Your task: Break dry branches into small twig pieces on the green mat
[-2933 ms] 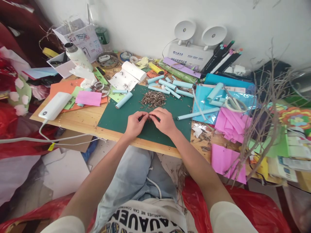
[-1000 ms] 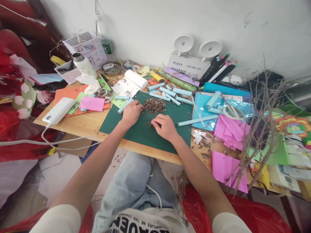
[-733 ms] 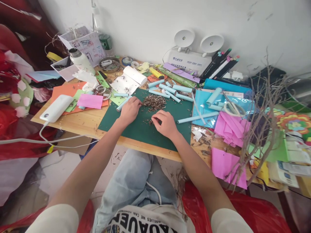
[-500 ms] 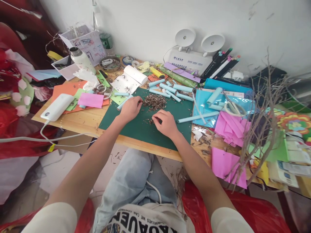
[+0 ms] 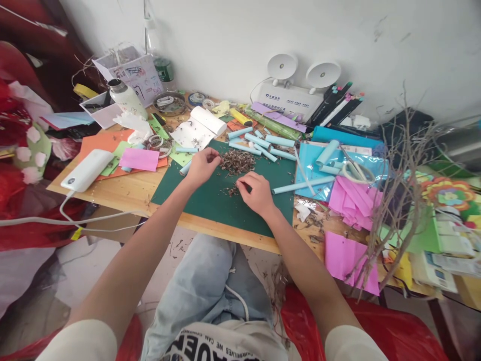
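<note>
A heap of short broken brown twig bits (image 5: 237, 160) lies on the dark green mat (image 5: 210, 203). My left hand (image 5: 203, 168) rests at the heap's left edge, thumb and fingertips pinched together. Below the heap, my right hand (image 5: 257, 191) also pinches, beside a small scatter of crumbs (image 5: 230, 191). Whatever sits between the fingertips of either hand is too small to make out. Several light blue paper tubes (image 5: 259, 143) lie behind the heap, and a longer blue tube (image 5: 302, 184) is to the right of my right hand.
Scissors (image 5: 356, 171), pink crepe paper (image 5: 349, 255) and upright bare branches (image 5: 406, 200) crowd the right. A white power bank (image 5: 87, 170) with a cable, a pink paper slip (image 5: 139, 159) and an open bottle (image 5: 128, 99) stand left. An emergency lamp (image 5: 289, 98) is against the wall.
The view has tilted slightly, shifting the scene a little. Both hands keep nearly the same place and pinched shape; the heap looks much the same.
</note>
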The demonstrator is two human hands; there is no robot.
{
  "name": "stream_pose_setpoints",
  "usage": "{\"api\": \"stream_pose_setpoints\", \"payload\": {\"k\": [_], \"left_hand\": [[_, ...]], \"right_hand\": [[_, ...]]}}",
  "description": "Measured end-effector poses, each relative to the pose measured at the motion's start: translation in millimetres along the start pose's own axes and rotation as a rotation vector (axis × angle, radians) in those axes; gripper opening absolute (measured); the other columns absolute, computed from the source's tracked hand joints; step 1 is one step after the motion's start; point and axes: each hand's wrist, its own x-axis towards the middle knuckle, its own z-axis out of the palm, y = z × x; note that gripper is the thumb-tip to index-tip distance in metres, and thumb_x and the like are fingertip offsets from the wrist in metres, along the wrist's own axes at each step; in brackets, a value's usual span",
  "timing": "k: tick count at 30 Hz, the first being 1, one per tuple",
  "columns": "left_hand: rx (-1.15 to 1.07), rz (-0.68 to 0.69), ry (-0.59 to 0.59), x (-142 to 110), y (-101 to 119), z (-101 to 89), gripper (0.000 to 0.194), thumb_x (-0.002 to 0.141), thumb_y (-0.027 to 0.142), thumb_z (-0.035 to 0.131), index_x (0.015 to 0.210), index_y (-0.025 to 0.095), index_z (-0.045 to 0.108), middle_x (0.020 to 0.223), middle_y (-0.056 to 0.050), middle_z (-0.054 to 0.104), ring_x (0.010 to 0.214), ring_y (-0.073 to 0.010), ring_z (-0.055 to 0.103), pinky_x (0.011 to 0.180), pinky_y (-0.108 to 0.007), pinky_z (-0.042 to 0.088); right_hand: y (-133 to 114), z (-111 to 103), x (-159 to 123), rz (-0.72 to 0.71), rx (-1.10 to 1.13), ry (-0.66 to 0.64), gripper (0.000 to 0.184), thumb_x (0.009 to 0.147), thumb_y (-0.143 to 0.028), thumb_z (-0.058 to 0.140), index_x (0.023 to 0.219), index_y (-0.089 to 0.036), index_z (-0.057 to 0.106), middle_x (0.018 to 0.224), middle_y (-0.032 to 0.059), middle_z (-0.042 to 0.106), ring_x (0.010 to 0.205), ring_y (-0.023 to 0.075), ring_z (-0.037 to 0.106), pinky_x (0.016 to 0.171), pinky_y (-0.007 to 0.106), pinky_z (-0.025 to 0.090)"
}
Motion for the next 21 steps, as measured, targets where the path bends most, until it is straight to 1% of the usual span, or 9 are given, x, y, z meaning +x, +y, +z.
{"api": "stream_pose_setpoints", "payload": {"k": [2,4,6,8,11,13,17,19,21], "left_hand": [[-0.049,-0.009,-0.019,-4.2,2.1,2.5,0.011,0.078,0.028,0.058,0.082,0.018,0.058,0.083,-0.005,0.073,0.077,-0.0177,0.065,0.066,-0.026,0.045],[-0.099,-0.012,-0.038,-9.8,4.9,5.6,0.012,0.078,0.029,0.058,0.083,0.018,0.057,0.084,-0.005,0.073,0.075,-0.017,0.064,0.065,-0.026,0.046],[-0.115,0.004,-0.062,-17.4,9.5,9.1,0.013,0.08,0.03,0.058,0.084,0.018,0.058,0.084,-0.005,0.072,0.075,-0.0166,0.064,0.067,-0.027,0.047],[-0.065,0.053,-0.085,-26.3,16.2,13.1,0.015,0.081,0.031,0.059,0.086,0.018,0.059,0.084,-0.004,0.071,0.075,-0.0166,0.064,0.068,-0.027,0.047],[0.053,0.171,-0.115,-39.2,27.8,19.7,0.012,0.083,0.029,0.056,0.085,0.018,0.06,0.082,-0.003,0.068,0.073,-0.0148,0.061,0.069,-0.027,0.046],[0.154,0.247,-0.149,-45.0,34.0,24.1,0.011,0.084,0.027,0.055,0.084,0.018,0.061,0.076,-0.001,0.066,0.068,-0.0136,0.057,0.065,-0.026,0.043],[0.346,0.378,-0.181,-49.5,37.4,31.1,0.01,0.084,0.023,0.054,0.082,0.017,0.062,0.075,-0.002,0.064,0.069,-0.0144,0.057,0.063,-0.026,0.041],[0.368,0.396,-0.169,-50.8,36.4,32.8,0.01,0.084,0.022,0.054,0.083,0.017,0.063,0.077,-0.003,0.066,0.072,-0.0154,0.059,0.065,-0.027,0.042],[0.314,0.366,-0.169,-53.0,35.1,33.1,0.012,0.084,0.02,0.054,0.089,0.018,0.065,0.081,-0.003,0.068,0.074,-0.0157,0.061,0.067,-0.027,0.045]], "right_hand": [[0.0,0.4,0.1,0.013,0.027,0.049,0.019,0.093,-0.027,0.052,0.085,-0.02,0.068,0.08,0.0048,0.066,0.074,0.0175,0.061,0.075,0.031,0.046],[-0.9,-0.6,1.0,0.038,0.067,0.12,0.018,0.093,-0.028,0.051,0.095,-0.02,0.067,0.083,0.0054,0.066,0.074,0.018,0.062,0.077,0.033,0.048],[-2.5,-3.0,2.5,0.064,0.116,0.19,0.02,0.093,-0.029,0.052,0.105,-0.021,0.065,0.085,0.0054,0.067,0.075,0.0182,0.062,0.079,0.035,0.051],[-3.9,-5.7,4.1,0.093,0.178,0.229,0.024,0.092,-0.031,0.054,0.111,-0.021,0.064,0.087,0.0052,0.067,0.075,0.0179,0.063,0.08,0.035,0.053],[-4.6,-7.6,5.3,0.162,0.311,0.224,0.029,0.089,-0.036,0.06,0.115,-0.021,0.065,0.089,0.0052,0.069,0.075,0.0173,0.064,0.076,0.034,0.056],[-4.5,-6.9,5.2,0.226,0.431,0.196,0.031,0.087,-0.04,0.064,0.112,-0.021,0.067,0.087,0.0046,0.07,0.072,0.0171,0.065,0.071,0.033,0.057],[-5.1,-4.1,5.4,0.352,0.662,0.148,0.026,0.081,-0.045,0.07,0.09,-0.02,0.072,0.08,0.0037,0.073,0.068,0.0183,0.069,0.066,0.032,0.059],[-5.7,-3.5,6.4,0.39,0.719,0.154,0.025,0.079,-0.045,0.072,0.083,-0.02,0.071,0.076,0.0028,0.072,0.066,0.0186,0.069,0.065,0.032,0.06],[-5.5,-3.5,7.8,0.413,0.754,0.173,0.024,0.077,-0.044,0.073,0.08,-0.02,0.072,0.07,0.0016,0.071,0.063,0.0187,0.069,0.064,0.033,0.06]]}}
